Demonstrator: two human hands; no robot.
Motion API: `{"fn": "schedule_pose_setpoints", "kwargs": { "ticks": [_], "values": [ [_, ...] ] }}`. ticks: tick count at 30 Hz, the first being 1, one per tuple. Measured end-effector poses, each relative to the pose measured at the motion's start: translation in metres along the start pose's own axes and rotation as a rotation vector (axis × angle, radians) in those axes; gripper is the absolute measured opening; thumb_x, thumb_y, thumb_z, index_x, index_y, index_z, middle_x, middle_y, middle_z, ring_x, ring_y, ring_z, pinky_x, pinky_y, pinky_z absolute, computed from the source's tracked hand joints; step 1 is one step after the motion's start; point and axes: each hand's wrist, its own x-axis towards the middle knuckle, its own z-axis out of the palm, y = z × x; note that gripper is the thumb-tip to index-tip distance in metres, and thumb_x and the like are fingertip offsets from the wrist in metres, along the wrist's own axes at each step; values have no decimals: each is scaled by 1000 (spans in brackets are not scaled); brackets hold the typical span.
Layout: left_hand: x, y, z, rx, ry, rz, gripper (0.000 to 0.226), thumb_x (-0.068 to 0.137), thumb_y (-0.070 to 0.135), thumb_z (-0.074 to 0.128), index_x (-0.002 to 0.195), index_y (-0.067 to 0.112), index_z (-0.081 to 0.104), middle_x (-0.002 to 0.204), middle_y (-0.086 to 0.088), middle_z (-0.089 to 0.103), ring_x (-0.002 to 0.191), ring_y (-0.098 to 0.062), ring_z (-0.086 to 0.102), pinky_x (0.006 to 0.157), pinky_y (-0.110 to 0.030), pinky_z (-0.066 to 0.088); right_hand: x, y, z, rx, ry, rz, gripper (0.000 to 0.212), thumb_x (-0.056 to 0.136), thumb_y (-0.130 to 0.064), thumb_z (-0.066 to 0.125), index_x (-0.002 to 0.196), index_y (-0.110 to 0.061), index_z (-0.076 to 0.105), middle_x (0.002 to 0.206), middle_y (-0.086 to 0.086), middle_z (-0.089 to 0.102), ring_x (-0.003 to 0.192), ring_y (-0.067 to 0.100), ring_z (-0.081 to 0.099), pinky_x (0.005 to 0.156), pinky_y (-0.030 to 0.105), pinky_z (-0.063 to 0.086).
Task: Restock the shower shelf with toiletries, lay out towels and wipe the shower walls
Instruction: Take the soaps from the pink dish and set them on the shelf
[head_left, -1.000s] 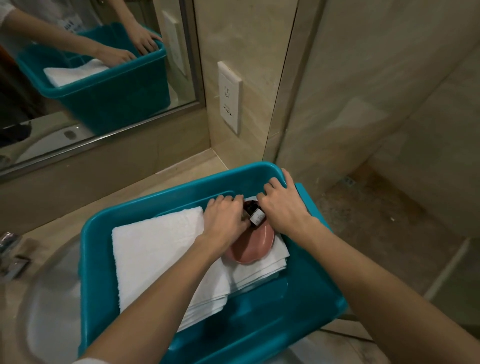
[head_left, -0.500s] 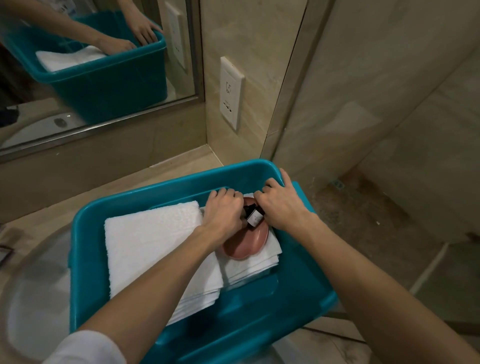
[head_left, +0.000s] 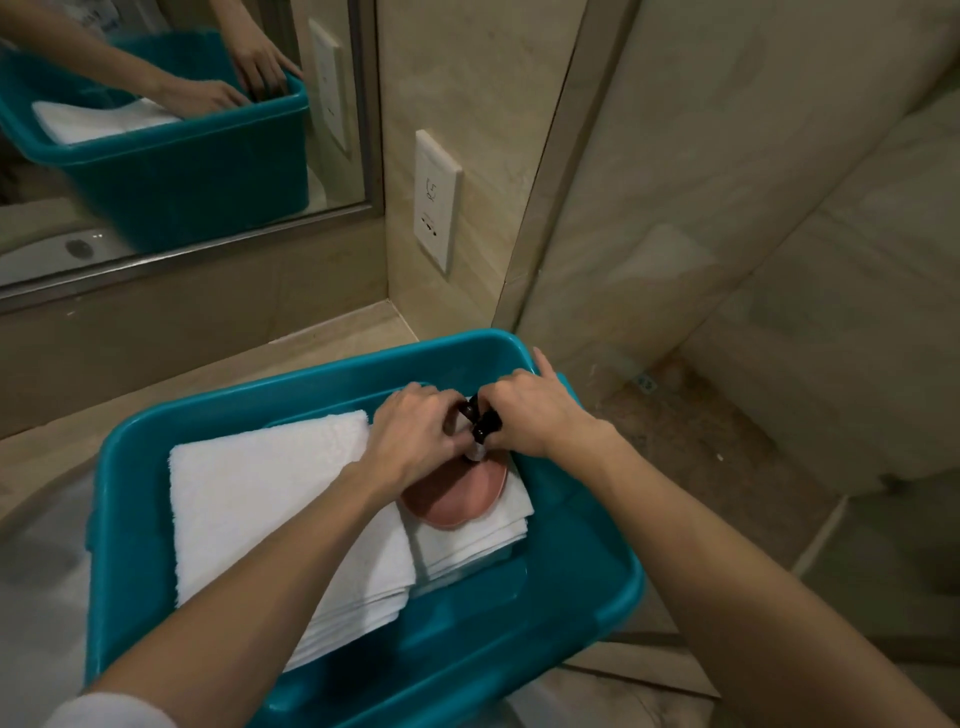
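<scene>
1. While both hands close round them, the small dark bottles (head_left: 477, 422) sit at the far right end of the teal tub (head_left: 582, 613), over a pink dish (head_left: 457, 501); they look light, hard and smooth, so probably slippery, and best pinched round the body rather than by the cap.
2. As for grip, the left hand (head_left: 415, 441) is curled with fingertips on the bottles; the right hand (head_left: 535, 415) is curled likewise against them from the other side. Whether either has lifted a bottle free, I cannot tell.
3. Under the dish lies a small folded white towel (head_left: 483, 540), beside a larger white towel stack (head_left: 280, 519): soft and floppy, better scooped from beneath with flat palms.
4. The dish looks rigid and perhaps breakable; hold it by the rim.
5. The tub rests on the bench (head_left: 332, 358) beside the basin, its right end overhanging the shower floor (head_left: 691, 431), so it may tip if pressed there.
</scene>
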Motion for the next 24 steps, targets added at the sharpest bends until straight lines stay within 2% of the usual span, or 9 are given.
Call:
{"fn": "schedule_pose_setpoints", "kwargs": {
  "ticks": [4,7,13,16,18,20,22,23,24],
  "values": [
    [-5,-4,-1,-91,35,-70,41,77,54,64,114,36,66,98,7,65,97,-17,54,76,-33,44,-4,-1,4,90,71,-13,29,84,-40,68,105,-23,63,99,-2,67,110,23,61,123,56,1],
    [-10,-5,-1,-129,75,-110,45,79,49,68,120,32,64,106,6,66,100,-17,54,79,-33,45,-7,-4,6,134,103,-5,28,85,-40,66,107,-24,62,99,-4,69,111,22,62,122,57,-4],
    [-15,-4,-8,-257,273,-235,39,83,45,67,119,29,62,98,9,67,90,-13,57,75,-33,51,-10,-4,12,186,153,-3,20,86,-43,60,99,-28,63,84,-12,68,102,16,66,122,56,-8],
    [-18,-1,-19,-620,285,-334,32,83,37,76,112,28,65,92,13,67,82,-1,62,70,-18,51,-11,-4,12,222,156,7,18,85,-44,59,97,-30,63,80,-13,67,100,15,67,122,55,-9],
    [-19,1,-25,-886,276,-409,31,83,27,78,111,24,64,89,7,68,76,3,65,64,-12,50,-11,-4,10,283,155,19,16,85,-43,60,95,-31,64,77,-15,66,98,13,67,123,53,-8],
    [-20,0,-27,-1091,270,-473,31,85,21,77,112,19,63,91,-1,71,78,-2,70,64,-16,53,-12,-3,6,396,162,30,15,85,-41,63,95,-31,65,78,-16,66,97,12,66,124,50,-7],
    [-22,-3,-27,-1185,272,-510,28,85,23,77,110,20,64,95,-9,74,86,-14,73,73,-28,59,-14,-1,3,583,187,41,14,85,-37,67,95,-27,67,86,-15,70,95,10,65,125,45,-3],
    [-23,-4,-28,-1201,272,-520,28,85,24,77,110,21,65,97,-11,75,89,-19,74,79,-34,60,-16,1,2,696,200,47,13,84,-35,70,93,-25,68,88,-15,71,93,6,65,125,41,5],
    [-24,-5,-29,-1218,276,-527,28,84,25,78,110,21,66,98,-11,75,90,-20,74,84,-36,60,-18,3,0,813,212,55,14,83,-33,74,92,-24,69,89,-14,73,91,2,66,121,37,19]
  ]
}}
